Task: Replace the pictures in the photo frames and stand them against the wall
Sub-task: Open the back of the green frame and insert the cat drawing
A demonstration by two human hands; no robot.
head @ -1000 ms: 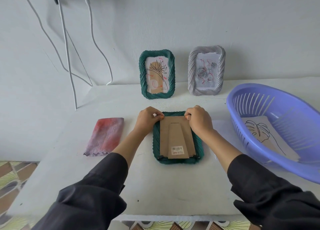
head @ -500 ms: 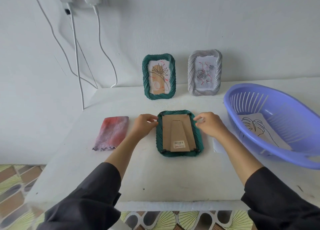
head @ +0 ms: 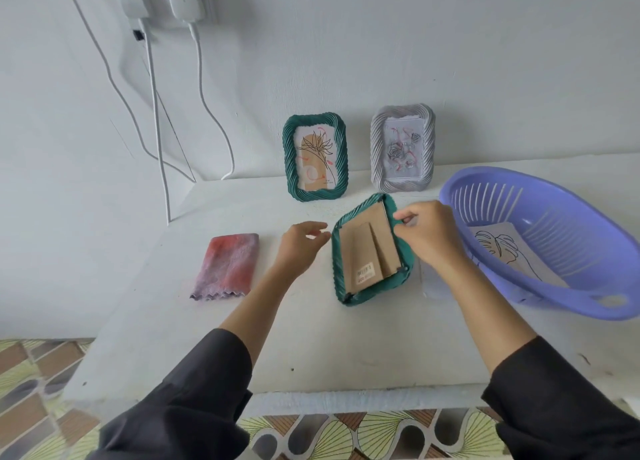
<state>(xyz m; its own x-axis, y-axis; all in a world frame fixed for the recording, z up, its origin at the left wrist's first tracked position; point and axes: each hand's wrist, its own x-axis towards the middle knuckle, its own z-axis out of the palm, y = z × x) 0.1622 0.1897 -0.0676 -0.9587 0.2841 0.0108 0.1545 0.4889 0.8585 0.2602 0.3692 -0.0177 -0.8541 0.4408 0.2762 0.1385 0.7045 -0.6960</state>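
A green photo frame (head: 369, 248) shows its brown cardboard back and is tilted, its right side lifted off the white table (head: 311, 338). My right hand (head: 427, 233) pinches its upper right edge. My left hand (head: 300, 248) hovers just left of the frame, fingers relaxed and holding nothing. Two frames stand against the wall: a green frame (head: 315, 156) with a plant drawing and a grey frame (head: 402, 148) with a rose picture.
A purple basket (head: 568, 196) at the right holds a leaf drawing (head: 502, 252). A pink-purple cloth (head: 227, 265) lies at the left. White cables (head: 156, 120) hang down the wall from sockets. A sheet of paper (head: 433, 283) lies beside the basket.
The frame lay flat with both hands at its top corners. My hands moved apart, then my right hand took the frame's right edge and tilted it up; my left hand let go.
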